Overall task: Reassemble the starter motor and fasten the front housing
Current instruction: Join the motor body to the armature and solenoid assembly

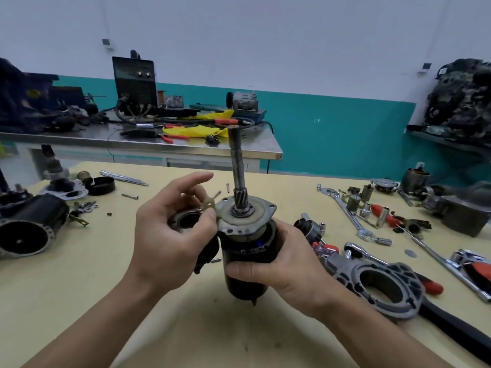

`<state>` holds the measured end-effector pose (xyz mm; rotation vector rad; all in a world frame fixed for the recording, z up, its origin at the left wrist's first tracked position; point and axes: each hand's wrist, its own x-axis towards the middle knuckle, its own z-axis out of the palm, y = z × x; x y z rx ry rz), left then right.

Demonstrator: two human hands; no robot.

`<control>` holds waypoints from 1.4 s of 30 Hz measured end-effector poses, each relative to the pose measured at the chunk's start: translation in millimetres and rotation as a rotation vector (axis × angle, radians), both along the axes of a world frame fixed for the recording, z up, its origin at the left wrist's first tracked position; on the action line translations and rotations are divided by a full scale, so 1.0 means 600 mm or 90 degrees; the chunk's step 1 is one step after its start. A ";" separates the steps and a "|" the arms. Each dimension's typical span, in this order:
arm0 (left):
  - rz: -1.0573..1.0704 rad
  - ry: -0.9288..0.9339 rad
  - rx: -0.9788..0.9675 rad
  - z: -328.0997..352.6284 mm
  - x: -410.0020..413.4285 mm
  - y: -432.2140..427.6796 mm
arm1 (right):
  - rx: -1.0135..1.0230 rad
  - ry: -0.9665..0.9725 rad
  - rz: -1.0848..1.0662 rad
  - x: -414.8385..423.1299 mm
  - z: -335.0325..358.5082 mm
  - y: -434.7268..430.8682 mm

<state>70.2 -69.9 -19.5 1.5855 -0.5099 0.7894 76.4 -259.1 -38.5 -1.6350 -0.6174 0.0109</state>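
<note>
Over the yellow tabletop (79,301), right hand (287,264) grips the black cylindrical motor (247,248) — left hand (170,235) pinches its dull grey flange (256,217).

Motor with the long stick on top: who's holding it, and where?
The right hand grips the starter motor round its black body. The left hand pinches a small flat piece at the left edge of the grey plate.
</note>
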 end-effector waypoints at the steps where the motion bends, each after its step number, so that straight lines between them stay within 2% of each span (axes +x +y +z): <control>1: 0.003 -0.013 0.046 0.001 -0.001 0.001 | 0.017 0.005 0.006 0.001 -0.003 -0.001; 3: -0.005 -0.014 0.088 0.002 -0.003 0.000 | 0.051 0.017 0.014 0.002 -0.008 -0.002; 9: -0.023 0.015 0.098 -0.001 -0.004 -0.009 | 0.109 0.044 0.015 0.003 -0.020 0.000; 21: -0.030 0.014 0.136 0.012 -0.005 0.003 | 0.088 0.058 0.044 0.014 -0.020 0.012; 37: 0.028 0.022 0.096 0.009 -0.010 -0.011 | 0.072 0.032 0.014 0.010 -0.022 0.008; 42: 0.042 0.028 0.021 0.004 -0.014 -0.020 | 0.079 0.031 0.015 0.006 -0.019 0.007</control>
